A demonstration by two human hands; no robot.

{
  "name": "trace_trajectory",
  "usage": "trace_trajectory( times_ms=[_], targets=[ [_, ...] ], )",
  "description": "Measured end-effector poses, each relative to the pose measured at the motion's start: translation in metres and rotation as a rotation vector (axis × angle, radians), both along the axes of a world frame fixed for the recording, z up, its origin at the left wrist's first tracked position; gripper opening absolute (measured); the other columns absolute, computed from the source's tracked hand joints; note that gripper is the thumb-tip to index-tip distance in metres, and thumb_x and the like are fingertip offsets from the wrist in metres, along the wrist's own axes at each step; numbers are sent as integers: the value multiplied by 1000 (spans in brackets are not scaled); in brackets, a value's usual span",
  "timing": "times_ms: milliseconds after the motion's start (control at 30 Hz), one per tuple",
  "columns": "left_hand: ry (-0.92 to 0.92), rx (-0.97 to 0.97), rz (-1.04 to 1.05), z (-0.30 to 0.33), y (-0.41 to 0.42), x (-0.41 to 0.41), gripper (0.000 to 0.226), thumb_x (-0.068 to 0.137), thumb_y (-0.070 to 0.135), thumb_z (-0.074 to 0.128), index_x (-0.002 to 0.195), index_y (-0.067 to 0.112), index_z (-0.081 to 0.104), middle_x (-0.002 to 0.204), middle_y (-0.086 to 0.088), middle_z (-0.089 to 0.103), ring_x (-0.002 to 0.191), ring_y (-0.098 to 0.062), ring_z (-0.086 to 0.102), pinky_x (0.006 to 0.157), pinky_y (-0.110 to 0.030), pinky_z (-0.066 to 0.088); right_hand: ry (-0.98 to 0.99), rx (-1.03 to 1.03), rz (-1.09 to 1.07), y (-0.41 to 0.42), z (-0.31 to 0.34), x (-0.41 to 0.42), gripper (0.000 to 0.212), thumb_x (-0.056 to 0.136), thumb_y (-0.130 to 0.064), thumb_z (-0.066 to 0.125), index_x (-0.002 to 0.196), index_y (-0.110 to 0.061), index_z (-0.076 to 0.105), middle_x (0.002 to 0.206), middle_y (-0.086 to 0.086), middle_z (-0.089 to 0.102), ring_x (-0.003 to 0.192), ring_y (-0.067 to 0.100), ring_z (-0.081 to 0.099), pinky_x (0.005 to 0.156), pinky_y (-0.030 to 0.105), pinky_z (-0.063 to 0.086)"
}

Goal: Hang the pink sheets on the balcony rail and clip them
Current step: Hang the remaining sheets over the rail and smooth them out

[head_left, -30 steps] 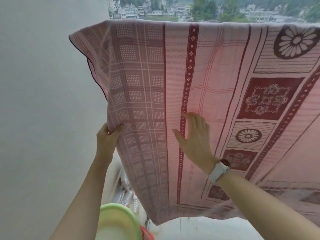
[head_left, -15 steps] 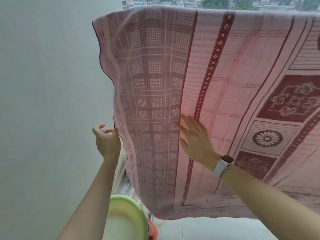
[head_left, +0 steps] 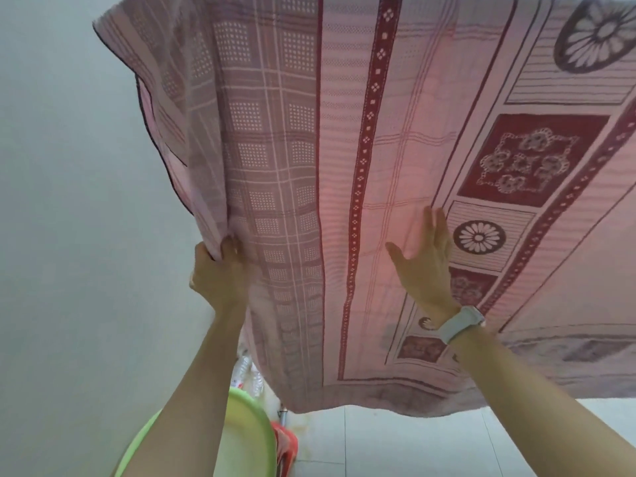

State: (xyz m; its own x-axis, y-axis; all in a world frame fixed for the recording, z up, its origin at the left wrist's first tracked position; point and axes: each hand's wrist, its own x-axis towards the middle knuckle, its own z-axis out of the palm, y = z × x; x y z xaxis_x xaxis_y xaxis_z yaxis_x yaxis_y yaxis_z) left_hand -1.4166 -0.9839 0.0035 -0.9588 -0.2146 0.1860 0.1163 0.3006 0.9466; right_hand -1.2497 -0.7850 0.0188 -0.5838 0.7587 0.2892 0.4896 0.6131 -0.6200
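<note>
A pink sheet (head_left: 406, 142) with dark red stripes, checks and flower panels hangs down from the top of the head view and fills most of it. The rail that carries it is hidden above the frame. My left hand (head_left: 220, 273) grips the sheet's left edge, bunching the cloth between thumb and fingers. My right hand (head_left: 423, 256) lies flat against the sheet's face with straight fingers, a white watch on its wrist. No clips are in view.
A plain grey wall (head_left: 69, 235) stands close on the left. Below my left arm is a green plastic basin (head_left: 247, 438) with something red (head_left: 285, 445) beside it and plastic bottles (head_left: 246, 370) behind. Pale floor tiles (head_left: 395, 445) lie under the sheet's hem.
My left hand, which was off the cloth half a second ago, has closed on the sheet's left edge. My right hand has slid to the right across the sheet. The camera has tilted.
</note>
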Motion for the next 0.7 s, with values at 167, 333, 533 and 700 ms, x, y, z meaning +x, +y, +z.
trace_trajectory(
  times_ms=[167,333,533,700],
  targets=[
    [-62,-53,132,-4,-13,-3,35,83,25,58,105,1,47,99,-14,55,97,-35,53,94,-46,36,-350,-88,258,6,-29,11,61,92,-32,47,144,-17,18,154,4,13,140,21,14,113,36,13],
    [339,-285,-4,-3,11,36,63,79,24,58,134,8,31,141,-17,35,132,-30,28,107,-55,15,174,336,159,-4,20,8,47,87,-15,52,133,-13,40,141,9,37,132,23,27,109,34,18],
    [776,-549,-36,55,60,47,74,82,28,57,140,17,14,145,-14,11,135,-35,9,106,-59,5,122,744,127,19,69,-4,56,86,-16,48,139,-17,28,150,11,16,139,30,10,110,57,9],
    [796,-762,-161,66,74,24,45,85,26,50,130,19,45,142,-13,38,133,-33,27,107,-65,13,-420,487,390,19,42,3,48,93,-27,40,140,-26,28,153,2,14,141,21,13,110,48,27]
  ],
)
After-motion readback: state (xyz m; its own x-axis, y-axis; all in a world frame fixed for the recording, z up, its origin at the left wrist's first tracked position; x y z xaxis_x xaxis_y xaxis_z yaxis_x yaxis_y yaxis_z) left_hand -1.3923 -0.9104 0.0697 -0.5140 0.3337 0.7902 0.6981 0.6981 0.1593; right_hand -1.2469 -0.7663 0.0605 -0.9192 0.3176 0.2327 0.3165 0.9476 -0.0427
